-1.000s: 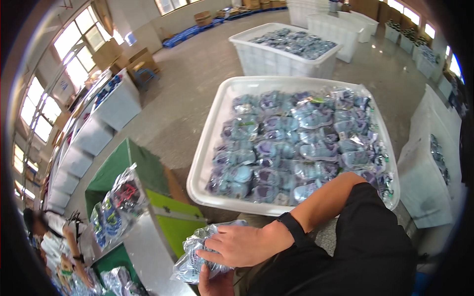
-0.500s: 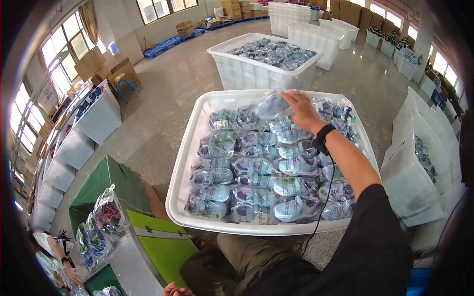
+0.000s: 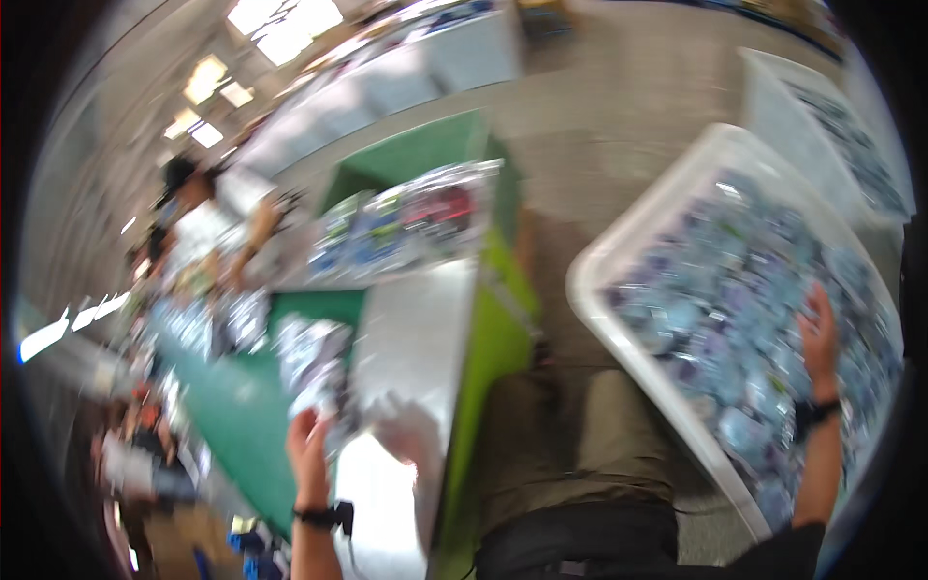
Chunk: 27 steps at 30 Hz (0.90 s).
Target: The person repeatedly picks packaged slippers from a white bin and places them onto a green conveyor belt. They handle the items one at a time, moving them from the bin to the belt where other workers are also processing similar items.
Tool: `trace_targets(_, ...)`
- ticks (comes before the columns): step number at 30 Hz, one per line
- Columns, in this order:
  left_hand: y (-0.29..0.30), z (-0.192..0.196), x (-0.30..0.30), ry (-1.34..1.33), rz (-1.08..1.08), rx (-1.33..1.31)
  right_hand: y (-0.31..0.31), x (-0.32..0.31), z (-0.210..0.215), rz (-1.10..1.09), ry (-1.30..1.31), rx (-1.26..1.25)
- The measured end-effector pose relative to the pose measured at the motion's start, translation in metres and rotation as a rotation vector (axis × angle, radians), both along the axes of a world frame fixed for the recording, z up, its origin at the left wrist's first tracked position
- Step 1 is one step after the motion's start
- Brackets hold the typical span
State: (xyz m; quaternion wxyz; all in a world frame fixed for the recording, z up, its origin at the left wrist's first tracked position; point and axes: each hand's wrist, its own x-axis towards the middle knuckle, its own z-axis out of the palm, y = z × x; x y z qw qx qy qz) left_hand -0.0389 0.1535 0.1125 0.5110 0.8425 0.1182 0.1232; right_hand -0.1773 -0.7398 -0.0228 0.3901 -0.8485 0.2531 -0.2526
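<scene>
The view is smeared by motion. My left hand (image 3: 307,454) reaches over the metal edge of the work table, its thumb and fingers apart. Its fingertips are at the near end of a clear bag of pale grey-lilac shoes (image 3: 314,362) on the green belt; I cannot tell whether they touch. Over on the right, my right hand (image 3: 820,338) is above the white tub (image 3: 667,387), fingers spread and nothing in them. Light blue and purple shoes in clear bags (image 3: 715,319) fill that tub.
Bagged dark shoes (image 3: 406,227) with blue, green and red parts lie at the table's far end, by a green bin (image 3: 416,150). A co-worker in white (image 3: 208,227) is across the belt (image 3: 237,411). Another white tub (image 3: 802,126) stands far right.
My head has turned left toward the table. My right hand no longer holds the bagged shoe it had over the tub. My left hand has come forward to the bagged shoes on the belt.
</scene>
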Motion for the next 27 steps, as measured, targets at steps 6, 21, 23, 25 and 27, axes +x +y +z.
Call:
trace_targets(6, 0.106, -0.039, 0.025, 0.071, 0.337, 0.721, 0.1, 0.008, 0.023, 0.247, 0.036, -0.208)
trace_targets(21, 0.099, -0.054, 0.018, -0.041, 0.22, -0.223, 0.287, 0.089, 0.09, 0.771, -0.05, -0.087)
trace_targets(23, 0.076, -0.048, -0.002, -0.286, 0.113, -0.107, 0.315, 0.101, 0.095, 0.854, -0.075, -0.061)
trace_targets(25, 0.054, -0.048, -0.038, -0.421, 0.082, 0.247, 0.348, 0.112, 0.1, 0.931, -0.106, 0.006)
trace_targets(27, 0.035, -0.057, -0.066, -0.521, 0.093, 0.501, 0.38, 0.121, 0.104, 1.04, -0.117, 0.071)
